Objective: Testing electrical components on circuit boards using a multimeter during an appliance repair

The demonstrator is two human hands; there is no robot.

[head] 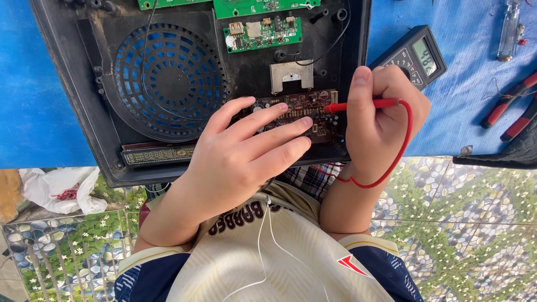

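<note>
A crumpled white plastic bag [59, 190] is seen at far left, beside an opened black speaker housing [84, 84] with its round grille [168, 78]. The left hand [240, 154] is spread flat, fingers resting on a brown circuit board [299, 106]. A red multimeter probe [358, 104] is pinched in the right hand [383, 120], its tip touching the board. A digital multimeter [411, 56] and red-handled pliers [512, 103] are lying on the blue table [33, 112].

There is only one view, from the head camera. It looks steeply down and stands close above the left hand [240, 162] and the right hand [383, 123]; the person's own chest is just below them.
</note>
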